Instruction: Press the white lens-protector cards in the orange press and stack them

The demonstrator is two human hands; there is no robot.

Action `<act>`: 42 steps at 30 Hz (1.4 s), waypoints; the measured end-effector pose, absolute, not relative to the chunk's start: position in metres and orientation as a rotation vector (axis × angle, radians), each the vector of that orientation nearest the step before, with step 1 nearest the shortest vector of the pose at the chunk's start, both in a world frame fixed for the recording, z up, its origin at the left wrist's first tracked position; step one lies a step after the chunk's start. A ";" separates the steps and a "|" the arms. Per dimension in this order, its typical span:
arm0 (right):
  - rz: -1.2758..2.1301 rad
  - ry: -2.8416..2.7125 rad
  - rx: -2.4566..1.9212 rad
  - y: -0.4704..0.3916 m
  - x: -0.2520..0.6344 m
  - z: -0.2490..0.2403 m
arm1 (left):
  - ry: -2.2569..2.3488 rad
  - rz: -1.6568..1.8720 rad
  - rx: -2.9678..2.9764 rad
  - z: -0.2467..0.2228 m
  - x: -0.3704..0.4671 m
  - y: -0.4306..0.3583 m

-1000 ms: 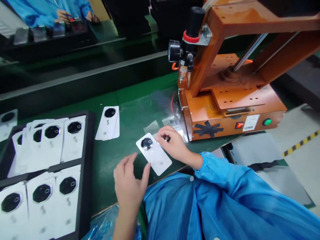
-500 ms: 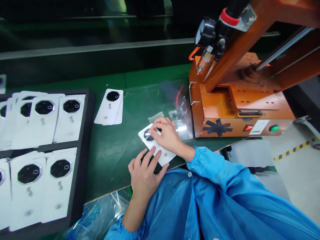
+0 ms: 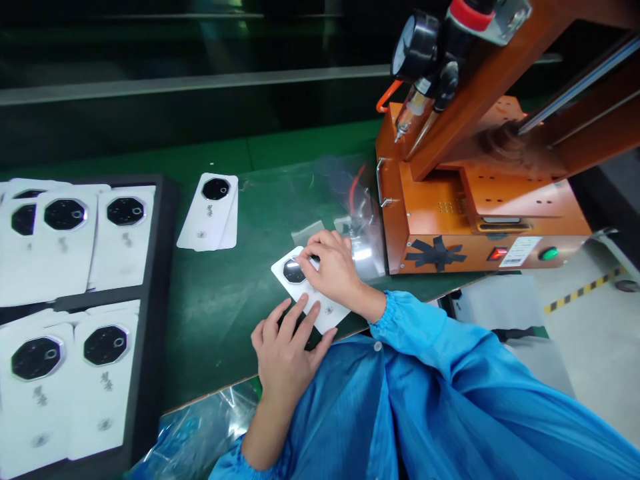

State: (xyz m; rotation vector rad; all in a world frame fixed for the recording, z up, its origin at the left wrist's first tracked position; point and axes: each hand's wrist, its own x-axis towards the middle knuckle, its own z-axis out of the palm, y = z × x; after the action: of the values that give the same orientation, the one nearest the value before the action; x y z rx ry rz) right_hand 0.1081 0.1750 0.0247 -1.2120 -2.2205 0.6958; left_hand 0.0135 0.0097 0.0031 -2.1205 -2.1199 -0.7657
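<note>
A white phone back cover (image 3: 326, 321) with a black octagonal camera window (image 3: 293, 271) lies slanted on the green table mat, in front of my body. My right hand (image 3: 333, 267) is over it, thumb and index finger pinched together at the edge of the camera window. Whatever may be between those fingertips is too small to make out. My left hand (image 3: 287, 347) rests at the cover's lower left edge, fingers spread, fingertips touching or very near it. Two more covers (image 3: 203, 220) lie overlapped farther off to the left.
On the left, a dark tray (image 3: 159, 267) holds several overlapping white covers (image 3: 120, 260) in two rows. An orange press machine (image 3: 480, 253) with a pressure gauge (image 3: 404, 47) stands at the right. Clear plastic film (image 3: 367, 233) lies beside it, and a plastic bag (image 3: 210, 427) hangs by the front edge.
The view has shifted a little, so the tray and the loose covers sit farther left. Both hands keep nearly the same pose on the cover.
</note>
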 end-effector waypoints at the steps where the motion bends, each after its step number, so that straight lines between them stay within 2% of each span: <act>1: 0.692 -2.219 -1.210 0.175 0.108 0.024 | -2.120 -0.765 -2.119 0.003 0.013 0.010; 24: 0.504 -2.324 -1.145 0.169 0.110 0.024 | -2.127 -0.758 -2.150 0.001 0.012 0.008; 31: 0.555 -2.388 -0.876 0.145 0.145 0.048 | -2.085 -0.637 -2.214 0.009 0.011 0.012; 37: 0.680 -2.687 -0.571 0.116 0.192 0.060 | -1.698 -0.609 -2.377 0.018 0.000 0.019; 42: 0.403 -2.701 -0.499 0.108 0.192 0.052 | -1.460 -0.747 -2.366 0.027 -0.007 0.021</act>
State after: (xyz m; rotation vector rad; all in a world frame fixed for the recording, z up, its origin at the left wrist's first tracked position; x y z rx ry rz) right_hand 0.1919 0.1079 0.0522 -0.4986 -2.7014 0.4025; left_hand -0.0072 0.0213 0.0275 -2.3660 -1.4600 -0.7467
